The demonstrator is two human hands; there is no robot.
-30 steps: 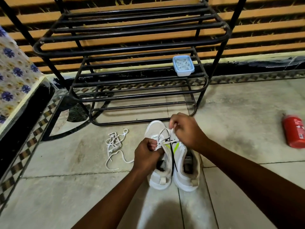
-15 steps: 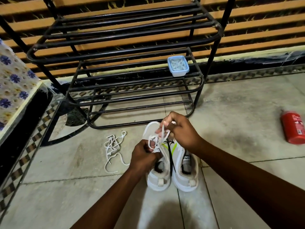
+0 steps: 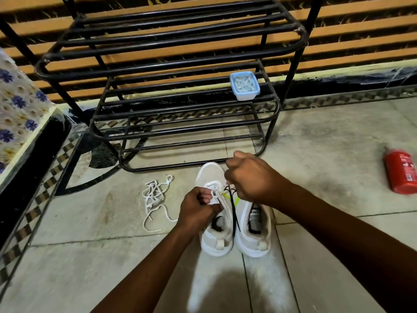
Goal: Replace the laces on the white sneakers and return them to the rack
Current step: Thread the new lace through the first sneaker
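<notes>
Two white sneakers stand side by side on the floor tiles, toes toward the rack: the left sneaker [image 3: 215,233] and the right sneaker [image 3: 255,231]. My left hand [image 3: 198,208] is closed on a white lace end at the left sneaker's eyelets. Over the toes, my right hand [image 3: 250,177] pinches the lace's other end. A black lace [image 3: 233,208] trails between the two shoes. A loose white lace [image 3: 155,199] lies tangled on the floor to the left.
The black metal rack [image 3: 180,129] stands right behind the shoes; a small blue tub [image 3: 244,85] with white laces sits on its middle shelf. A red canister [image 3: 400,173] lies on the floor at right. A floral-covered ledge [image 3: 20,114] borders the left.
My right hand has moved up and away from the shoe, drawing the white lace tighter. The left hand stays at the eyelets. The view shifted slightly.
</notes>
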